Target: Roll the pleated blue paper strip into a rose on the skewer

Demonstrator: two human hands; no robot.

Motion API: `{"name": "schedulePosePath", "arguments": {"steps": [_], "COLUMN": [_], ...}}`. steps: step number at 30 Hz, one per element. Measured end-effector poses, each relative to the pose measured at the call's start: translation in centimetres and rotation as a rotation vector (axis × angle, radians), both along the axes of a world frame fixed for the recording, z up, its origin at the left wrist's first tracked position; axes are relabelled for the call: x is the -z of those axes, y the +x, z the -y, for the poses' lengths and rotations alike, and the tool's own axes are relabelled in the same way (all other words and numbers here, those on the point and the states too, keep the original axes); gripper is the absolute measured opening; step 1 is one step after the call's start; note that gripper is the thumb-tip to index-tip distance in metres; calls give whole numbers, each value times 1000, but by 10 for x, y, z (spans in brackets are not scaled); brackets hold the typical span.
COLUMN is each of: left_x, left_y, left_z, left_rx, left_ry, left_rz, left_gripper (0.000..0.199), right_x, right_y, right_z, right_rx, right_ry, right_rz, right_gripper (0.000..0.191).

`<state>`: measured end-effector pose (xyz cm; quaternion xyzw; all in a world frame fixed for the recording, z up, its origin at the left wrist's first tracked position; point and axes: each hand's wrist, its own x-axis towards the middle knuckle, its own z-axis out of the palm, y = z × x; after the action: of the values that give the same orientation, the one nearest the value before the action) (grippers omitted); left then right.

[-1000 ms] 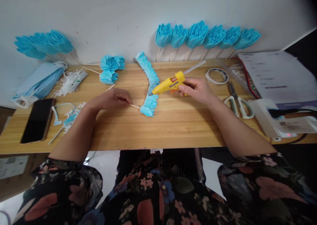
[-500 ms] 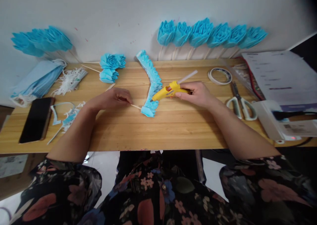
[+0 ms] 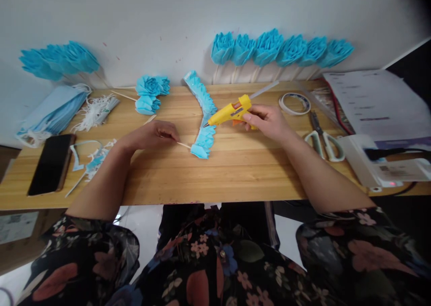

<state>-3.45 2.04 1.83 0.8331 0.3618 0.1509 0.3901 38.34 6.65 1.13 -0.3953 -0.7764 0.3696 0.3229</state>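
Note:
A thin wooden stick (image 3: 184, 145) is pinched in my left hand (image 3: 160, 133), its right end at the rolled lower end of a pleated blue strip (image 3: 203, 99). The strip lies curved across the middle of the table, running up toward the wall. My right hand (image 3: 266, 121) is closed round a yellow glue gun (image 3: 232, 111), with a clear glue stick (image 3: 264, 89) out of its back. The gun's nozzle points down-left at the strip's lower half; whether it touches cannot be made out.
Blue flowers on sticks (image 3: 267, 47) lean on the wall at right, others (image 3: 60, 59) at left. Small blue flowers (image 3: 147, 86), masks (image 3: 54, 111), white cords (image 3: 96, 111), a phone (image 3: 51, 164), tape (image 3: 282, 105), scissors (image 3: 325, 142) and a power strip (image 3: 367, 162) surround the wooden table's middle (image 3: 249, 176).
The glue gun's back end has swung up and right with my right hand, and its nozzle is slightly higher along the strip. My left hand keeps the stick in nearly the same place.

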Motion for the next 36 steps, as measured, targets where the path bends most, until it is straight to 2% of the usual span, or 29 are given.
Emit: {"name": "schedulePosePath", "arguments": {"steps": [20, 30, 36], "left_x": [0, 2, 0], "left_y": [0, 0, 1], "left_z": [1, 0, 0], "left_rx": [0, 4, 1], "left_ry": [9, 8, 6], "left_rz": [-9, -7, 2], "left_gripper": [38, 39, 37], "right_x": [-8, -10, -12], "right_y": [-6, -9, -9], "right_z": [9, 9, 10], "right_rx": [-92, -87, -97], "right_ry": [72, 71, 47], "right_rz": [169, 173, 149], "right_gripper": [59, 48, 49]}}
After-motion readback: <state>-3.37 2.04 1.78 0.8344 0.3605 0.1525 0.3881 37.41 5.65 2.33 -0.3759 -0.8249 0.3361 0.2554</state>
